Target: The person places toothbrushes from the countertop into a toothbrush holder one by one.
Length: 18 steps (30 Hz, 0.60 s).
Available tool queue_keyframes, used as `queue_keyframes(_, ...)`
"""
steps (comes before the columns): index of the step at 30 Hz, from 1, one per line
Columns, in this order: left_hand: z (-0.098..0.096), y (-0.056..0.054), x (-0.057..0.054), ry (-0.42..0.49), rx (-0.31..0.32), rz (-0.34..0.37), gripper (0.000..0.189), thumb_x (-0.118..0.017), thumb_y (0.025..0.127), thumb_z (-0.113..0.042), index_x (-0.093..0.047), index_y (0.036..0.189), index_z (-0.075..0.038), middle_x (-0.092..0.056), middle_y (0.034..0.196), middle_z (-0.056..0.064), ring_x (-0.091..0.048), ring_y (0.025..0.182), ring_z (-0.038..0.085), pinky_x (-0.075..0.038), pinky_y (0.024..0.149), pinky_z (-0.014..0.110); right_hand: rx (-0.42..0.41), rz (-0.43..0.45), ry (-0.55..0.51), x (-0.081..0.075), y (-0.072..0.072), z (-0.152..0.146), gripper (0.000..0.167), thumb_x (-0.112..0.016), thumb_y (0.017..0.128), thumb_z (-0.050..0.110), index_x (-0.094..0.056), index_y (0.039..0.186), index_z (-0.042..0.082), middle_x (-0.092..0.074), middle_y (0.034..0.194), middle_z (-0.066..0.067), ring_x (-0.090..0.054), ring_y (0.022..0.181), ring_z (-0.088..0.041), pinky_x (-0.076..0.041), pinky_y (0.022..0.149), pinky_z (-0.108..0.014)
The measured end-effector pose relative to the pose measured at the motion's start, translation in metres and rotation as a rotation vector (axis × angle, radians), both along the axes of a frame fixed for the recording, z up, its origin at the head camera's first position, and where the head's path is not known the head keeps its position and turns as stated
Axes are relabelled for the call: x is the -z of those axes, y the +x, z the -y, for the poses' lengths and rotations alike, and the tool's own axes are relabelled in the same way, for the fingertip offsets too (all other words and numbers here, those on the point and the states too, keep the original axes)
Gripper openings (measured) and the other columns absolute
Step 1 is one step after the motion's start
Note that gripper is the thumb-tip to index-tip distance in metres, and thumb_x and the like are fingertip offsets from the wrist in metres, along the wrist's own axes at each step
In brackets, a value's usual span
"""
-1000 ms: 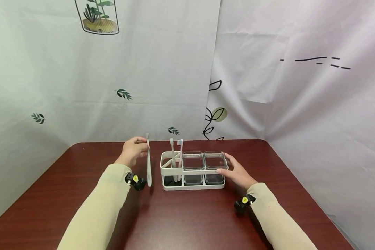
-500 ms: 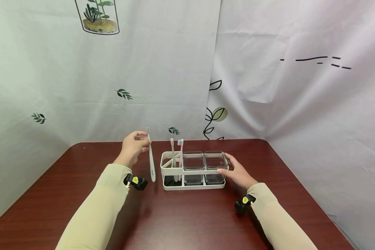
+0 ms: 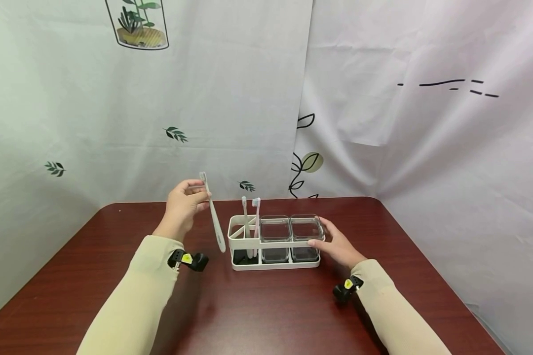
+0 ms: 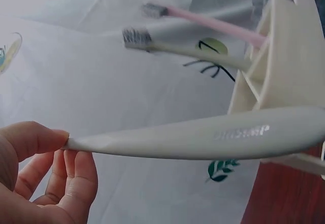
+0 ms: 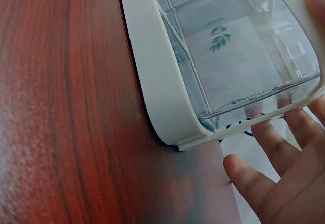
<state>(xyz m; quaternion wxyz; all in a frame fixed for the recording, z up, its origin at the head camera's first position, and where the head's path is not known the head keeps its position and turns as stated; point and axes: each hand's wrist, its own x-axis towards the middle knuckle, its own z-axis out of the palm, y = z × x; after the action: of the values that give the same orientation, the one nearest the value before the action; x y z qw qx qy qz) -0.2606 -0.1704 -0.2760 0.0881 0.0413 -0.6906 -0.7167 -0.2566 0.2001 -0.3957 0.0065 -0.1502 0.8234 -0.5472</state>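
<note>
My left hand (image 3: 183,204) pinches a pale grey-white toothbrush (image 3: 215,223) near its neck, between thumb and fingertips. Bristle end up, the brush tilts, its handle slanting down toward the left side of a white toothbrush holder (image 3: 275,266). In the left wrist view its broad handle (image 4: 228,135) stretches across in front of the holder. Two more toothbrushes stand in the holder's left part: a pale one (image 3: 245,212) and a pink one (image 3: 256,213). At the holder's right end my right hand (image 3: 339,246) grips the frame, thumb on the front rail and fingers along the side.
Two clear square cups (image 3: 275,229) sit side by side in the holder's right part. Divider bars cross its left compartment. Under everything lies a dark red wooden table (image 3: 266,310), with a printed white curtain (image 3: 231,98) behind its far edge.
My left hand has risen slightly with the toothbrush, whose handle end has swung right and up toward the holder. The right hand and the holder stay where they were.
</note>
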Motion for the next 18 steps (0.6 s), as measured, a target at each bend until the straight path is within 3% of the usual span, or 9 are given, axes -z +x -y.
queue_keyframes(18, -0.017, 0.014, -0.015, 0.182, -0.001, -0.111, 0.028, -0.060, 0.088, 0.009, -0.055, 0.109, -0.009, -0.053, 0.096, 0.002, -0.060, 0.081, 0.009, -0.055, 0.071, 0.022, -0.006, 0.022, -0.007, -0.001, 0.001, 0.000, 0.080, -0.071, 0.088, 0.021, -0.023, 0.151, 0.008, -0.040, 0.144, -0.023, -0.046, 0.127, -0.037, -0.044, 0.101, -0.048)
